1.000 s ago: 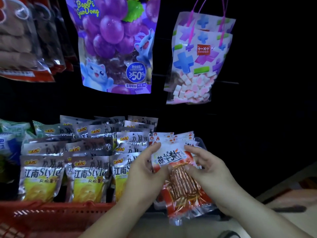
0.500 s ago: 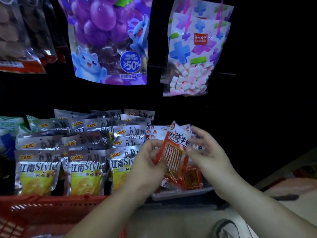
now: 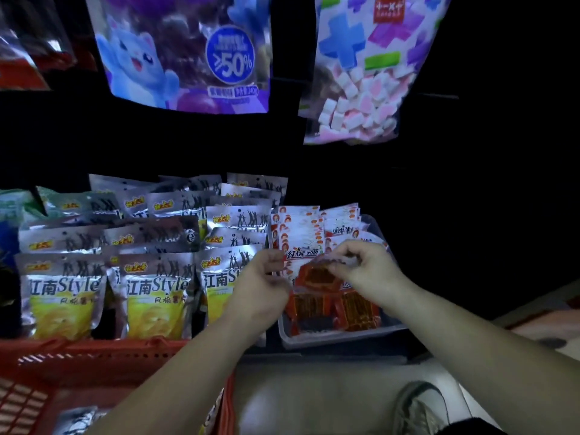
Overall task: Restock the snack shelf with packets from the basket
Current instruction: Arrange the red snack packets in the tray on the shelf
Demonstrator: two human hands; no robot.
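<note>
Dim, low-light view with an almost black background. Light falls from the front, leaving white glare on the silver packets (image 3: 150, 277) and a pale sheen on both arms. The grape bag (image 3: 188, 51) and marshmallow bag (image 3: 361, 89) at the top are blurred and stretched by the wide lens. The left hand (image 3: 260, 287), right hand (image 3: 364, 268) and the red packet (image 3: 317, 277) between them are soft with motion blur. The basket (image 3: 78, 356) at lower left is murky and grainy.
</note>
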